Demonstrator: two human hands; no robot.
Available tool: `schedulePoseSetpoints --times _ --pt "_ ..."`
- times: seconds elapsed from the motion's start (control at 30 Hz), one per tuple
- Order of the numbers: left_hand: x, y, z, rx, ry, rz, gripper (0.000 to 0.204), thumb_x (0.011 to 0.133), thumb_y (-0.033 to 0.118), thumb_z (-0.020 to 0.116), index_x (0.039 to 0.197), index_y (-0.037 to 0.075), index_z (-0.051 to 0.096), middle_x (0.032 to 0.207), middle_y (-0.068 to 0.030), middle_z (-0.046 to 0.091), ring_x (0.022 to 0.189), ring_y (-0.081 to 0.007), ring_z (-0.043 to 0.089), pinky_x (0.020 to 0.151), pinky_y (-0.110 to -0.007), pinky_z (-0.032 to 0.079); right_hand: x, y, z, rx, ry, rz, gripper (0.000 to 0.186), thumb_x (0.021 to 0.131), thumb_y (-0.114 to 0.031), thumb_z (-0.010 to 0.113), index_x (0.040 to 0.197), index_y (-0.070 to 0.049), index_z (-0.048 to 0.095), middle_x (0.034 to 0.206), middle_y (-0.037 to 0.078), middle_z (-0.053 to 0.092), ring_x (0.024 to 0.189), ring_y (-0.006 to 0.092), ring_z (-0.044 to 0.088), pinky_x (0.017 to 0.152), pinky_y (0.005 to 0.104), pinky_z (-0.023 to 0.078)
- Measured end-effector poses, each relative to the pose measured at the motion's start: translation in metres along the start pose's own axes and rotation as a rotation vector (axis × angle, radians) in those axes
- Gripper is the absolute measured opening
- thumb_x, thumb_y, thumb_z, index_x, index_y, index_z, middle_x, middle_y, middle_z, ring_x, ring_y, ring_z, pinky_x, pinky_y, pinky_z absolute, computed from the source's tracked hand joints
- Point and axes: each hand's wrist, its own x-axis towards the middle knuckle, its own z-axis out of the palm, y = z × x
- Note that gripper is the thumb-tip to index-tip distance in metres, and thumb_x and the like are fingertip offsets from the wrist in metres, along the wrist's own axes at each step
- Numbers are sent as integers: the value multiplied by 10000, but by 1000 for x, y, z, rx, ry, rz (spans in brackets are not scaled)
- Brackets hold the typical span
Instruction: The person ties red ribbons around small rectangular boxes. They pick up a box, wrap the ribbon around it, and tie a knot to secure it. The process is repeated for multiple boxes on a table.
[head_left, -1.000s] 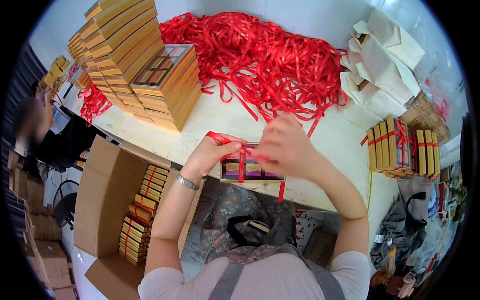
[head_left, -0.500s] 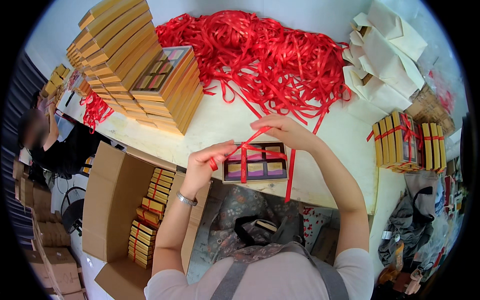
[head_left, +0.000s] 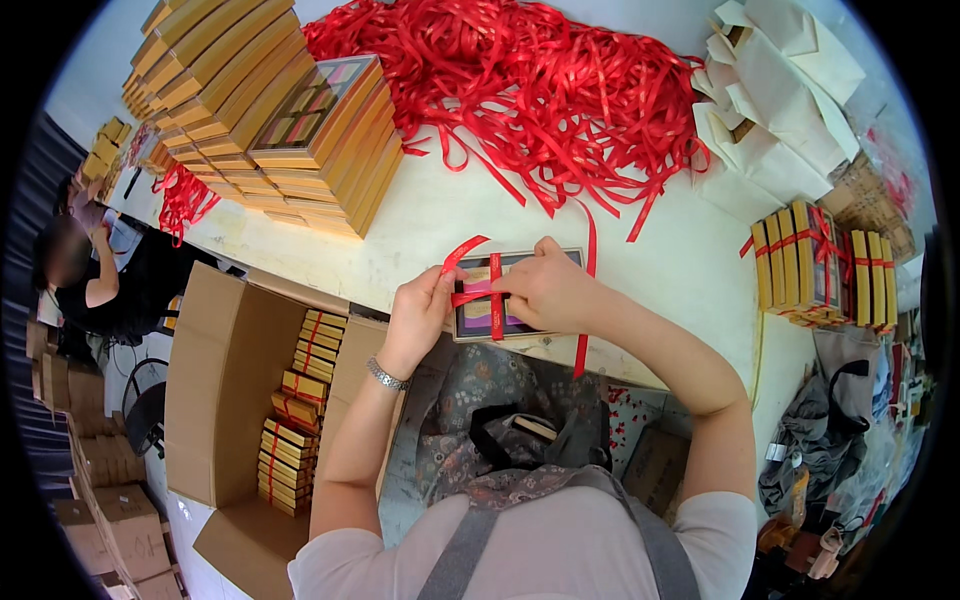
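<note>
A flat window box (head_left: 477, 318) with pink and purple packets lies at the table's near edge, crossed by red ribbon (head_left: 496, 270). My left hand (head_left: 425, 303) is closed on the ribbon at the box's left, a free end curving up from the fingers. My right hand (head_left: 540, 288) rests over the box's right half, fingertips pinched at the ribbon where it crosses, partly hidden by the hand. Another loose ribbon (head_left: 590, 250) hangs over the table edge to the right of the box.
Tall gold box stacks (head_left: 210, 90), a red ribbon heap (head_left: 510, 80) and white paper bags (head_left: 770, 100) line the back. Tied boxes (head_left: 795, 260) stand right. An open carton (head_left: 220, 390) of tied boxes sits below left. A person (head_left: 85, 270) in black sits far left.
My right hand has come down from above the box onto the crossing ribbon. My left hand keeps hold of ribbon at the left, with its end now looped upward.
</note>
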Motion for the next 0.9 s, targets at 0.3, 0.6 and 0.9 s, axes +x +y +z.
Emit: schedulePoseSetpoints --times 0.3,0.6,0.9 --pt "10 15 -19 504 696 325 363 957 178 611 1279 33 531 761 -51 656 816 -176 642 973 -366 408 -6 -1 5 -127 -42 -6 186 830 -211 646 922 -58 697 695 61 617 713 230 617 766 402 394" --pt "-1 35 -26 830 -164 461 140 856 199 716 899 69 685 757 -55 665 697 -190 639 651 -322 501 3 7 -8 49 -162 54 213 922 -249 626 940 -60 723 693 74 629 678 236 594 775 383 404" --pt "1 57 -15 100 -612 -65 64 906 84 679 904 21 667 758 -12 622 680 -81 584 615 -237 474 -11 2 22 -75 227 -33 279 800 -334 693 861 -64 727 667 37 629 659 208 606 799 378 406"
